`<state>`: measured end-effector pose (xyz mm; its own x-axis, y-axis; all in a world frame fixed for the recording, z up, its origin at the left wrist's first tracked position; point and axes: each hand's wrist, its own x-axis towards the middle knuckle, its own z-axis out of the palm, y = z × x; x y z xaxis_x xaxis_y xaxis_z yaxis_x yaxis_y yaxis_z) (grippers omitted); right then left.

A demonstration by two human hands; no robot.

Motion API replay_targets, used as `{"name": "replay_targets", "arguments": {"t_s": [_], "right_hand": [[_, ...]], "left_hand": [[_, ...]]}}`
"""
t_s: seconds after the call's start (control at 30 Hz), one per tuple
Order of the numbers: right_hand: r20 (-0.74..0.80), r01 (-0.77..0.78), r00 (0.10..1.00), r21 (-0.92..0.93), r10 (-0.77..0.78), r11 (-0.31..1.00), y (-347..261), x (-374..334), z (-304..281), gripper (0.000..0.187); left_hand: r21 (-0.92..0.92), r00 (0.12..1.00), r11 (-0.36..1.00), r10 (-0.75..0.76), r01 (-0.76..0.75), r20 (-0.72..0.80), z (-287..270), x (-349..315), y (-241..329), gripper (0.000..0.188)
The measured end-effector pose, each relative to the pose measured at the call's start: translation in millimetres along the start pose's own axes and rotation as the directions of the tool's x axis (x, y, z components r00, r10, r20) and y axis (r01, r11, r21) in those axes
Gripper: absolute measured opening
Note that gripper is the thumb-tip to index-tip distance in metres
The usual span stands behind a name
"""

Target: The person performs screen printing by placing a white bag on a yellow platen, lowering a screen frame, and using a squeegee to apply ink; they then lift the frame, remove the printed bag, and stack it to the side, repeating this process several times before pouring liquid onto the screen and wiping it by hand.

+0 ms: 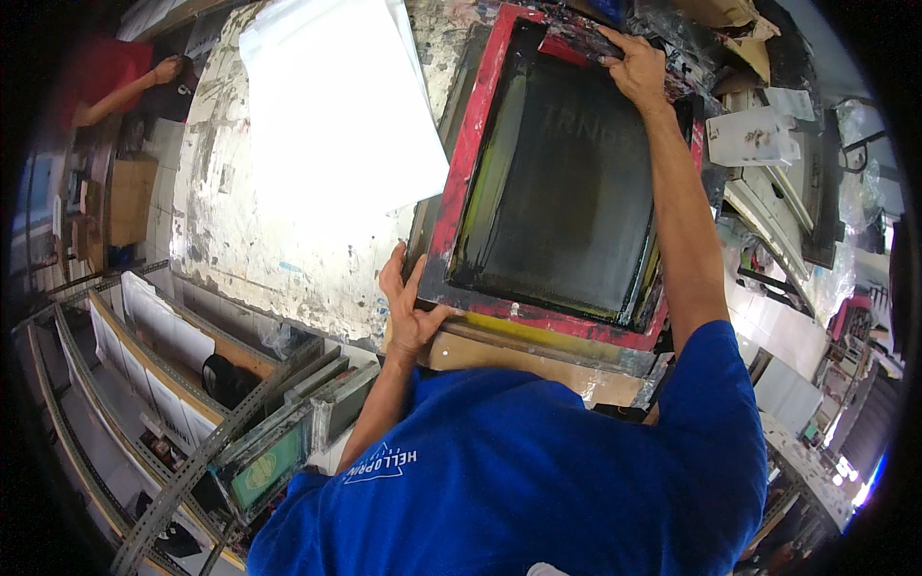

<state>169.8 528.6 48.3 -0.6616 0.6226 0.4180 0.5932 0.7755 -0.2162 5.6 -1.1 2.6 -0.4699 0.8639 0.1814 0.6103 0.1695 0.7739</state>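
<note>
A screen-printing frame [455, 206] with red, ink-smeared sides lies in front of me, its dark mesh [567, 182] showing faint lettering. My left hand [411, 312] is at the frame's near left corner, fingers spread and thumb stretched along the near edge. It holds nothing. Over the frame's far end reaches my right hand [636, 69], its thumb and fingers closed on a dark, ink-stained bar that looks like a squeegee [573, 43]. Part of that bar is hidden by the hand. Left of the frame, white sheets [336, 115] lie stacked on the paint-spotted table [216, 211].
Metal shelving [163, 374] with boards stands at lower left, beside several stored screens [274, 461]. Crumpled brown paper [749, 29] and a stained white container [754, 134] are at the far right. Another person's arm [120, 101] shows at upper left.
</note>
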Motion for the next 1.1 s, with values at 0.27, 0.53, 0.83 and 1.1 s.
{"name": "replay_targets", "arguments": {"t_s": [0.27, 0.53, 0.83, 1.1], "right_hand": [[0.101, -0.292, 0.955, 0.171, 0.278, 0.941, -20, -3, -34, 0.06], [0.246, -0.491, 0.834, 0.739, 0.494, 0.461, -69, -89, -106, 0.069], [0.31, -0.309, 0.921, 0.208, 0.237, 0.928, -261, -160, -248, 0.065], [-0.157, 0.093, 0.983, -0.021, -0.095, 0.995, -251, -81, -310, 0.058]], "left_hand": [[-0.022, 0.999, 0.999, -0.032, 0.032, 0.01, -4, -2, 6, 0.102], [-0.163, 0.995, 0.987, 0.001, -0.017, -0.098, 3, -5, 4, 0.105], [-0.347, 0.922, 0.906, 0.105, -0.243, -0.373, -21, 54, 73, 0.107], [-0.565, 0.752, 0.607, 0.084, -0.559, -0.654, -31, 186, 176, 0.083]]}}
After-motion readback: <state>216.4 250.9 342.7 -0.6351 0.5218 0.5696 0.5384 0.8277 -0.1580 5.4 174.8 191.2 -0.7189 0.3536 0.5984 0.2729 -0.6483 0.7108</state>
